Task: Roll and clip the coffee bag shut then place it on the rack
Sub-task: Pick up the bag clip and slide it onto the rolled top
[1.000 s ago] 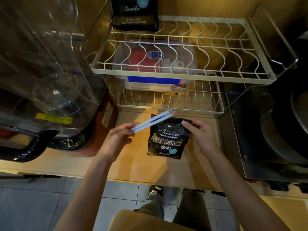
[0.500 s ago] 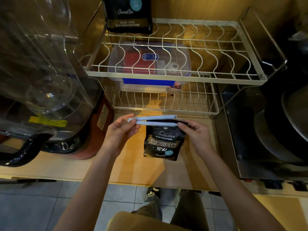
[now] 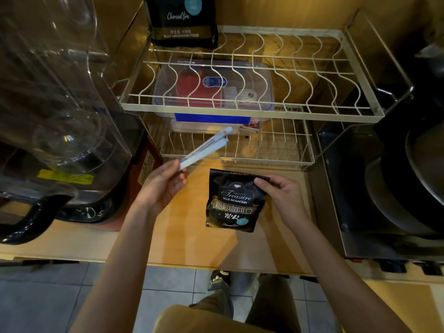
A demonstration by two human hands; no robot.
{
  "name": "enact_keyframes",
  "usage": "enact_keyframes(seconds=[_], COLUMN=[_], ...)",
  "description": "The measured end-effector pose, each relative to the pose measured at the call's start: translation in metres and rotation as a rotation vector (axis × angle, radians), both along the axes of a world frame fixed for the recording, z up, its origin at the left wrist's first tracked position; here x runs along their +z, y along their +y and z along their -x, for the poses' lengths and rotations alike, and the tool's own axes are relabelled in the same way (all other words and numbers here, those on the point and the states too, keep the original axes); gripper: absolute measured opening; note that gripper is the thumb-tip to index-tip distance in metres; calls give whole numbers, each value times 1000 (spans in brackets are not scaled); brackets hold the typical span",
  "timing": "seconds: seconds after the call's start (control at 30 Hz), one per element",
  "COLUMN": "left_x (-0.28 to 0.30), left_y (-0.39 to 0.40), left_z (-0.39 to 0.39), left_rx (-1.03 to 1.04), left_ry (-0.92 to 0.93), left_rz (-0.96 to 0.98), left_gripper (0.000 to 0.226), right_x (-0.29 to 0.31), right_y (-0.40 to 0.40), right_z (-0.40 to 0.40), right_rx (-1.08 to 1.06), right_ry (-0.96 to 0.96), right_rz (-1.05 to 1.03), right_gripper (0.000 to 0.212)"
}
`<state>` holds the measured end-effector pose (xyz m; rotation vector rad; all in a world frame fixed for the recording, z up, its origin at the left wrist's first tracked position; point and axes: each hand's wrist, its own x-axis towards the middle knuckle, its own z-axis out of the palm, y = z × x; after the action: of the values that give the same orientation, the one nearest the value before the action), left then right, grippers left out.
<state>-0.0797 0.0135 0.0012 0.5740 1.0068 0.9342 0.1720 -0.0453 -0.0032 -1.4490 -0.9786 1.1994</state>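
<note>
A small black coffee bag (image 3: pixel 234 203) with gold and white print stands over the wooden counter, its top rolled down. My right hand (image 3: pixel 280 195) pinches the bag's upper right corner. My left hand (image 3: pixel 163 186) holds one end of a long pale blue sealing clip (image 3: pixel 205 150), which points up and right, away from the bag. The clip's two arms lie close together. A white wire rack (image 3: pixel 247 111) with two tiers stands just behind the bag.
A second, larger black coffee bag (image 3: pixel 183 20) stands at the upper tier's back left. A clear lidded box (image 3: pixel 213 92) sits on the lower tier. A clear jug appliance (image 3: pixel 55 116) is at left, a dark metal cooker (image 3: pixel 396 188) at right. The counter edge (image 3: pixel 216 265) runs below.
The clip was lying across the bag's rolled top half a second ago; my left hand has swung it up and left, off the bag. My right hand keeps its grip on the bag.
</note>
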Motion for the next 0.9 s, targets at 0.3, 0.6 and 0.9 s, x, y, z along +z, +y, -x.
enact_keyframes(seconds=[0.3,0.6,0.9], left_x=[-5,-10,-13], left_y=[-4,-21,-35], left_z=[-12,-51,-79], left_rx=[-177,-33,111], left_ry=[182,459,127], left_rz=[-12,-273,-132], left_gripper=[25,16,15], right_x=[2,5,4], right_y=[0,1,8], right_z=[0,-4,-8], right_rx=[-6,25,-3], right_ry=[27,21,-124], right_rz=[14,48,78], right_gripper=[17,14,14])
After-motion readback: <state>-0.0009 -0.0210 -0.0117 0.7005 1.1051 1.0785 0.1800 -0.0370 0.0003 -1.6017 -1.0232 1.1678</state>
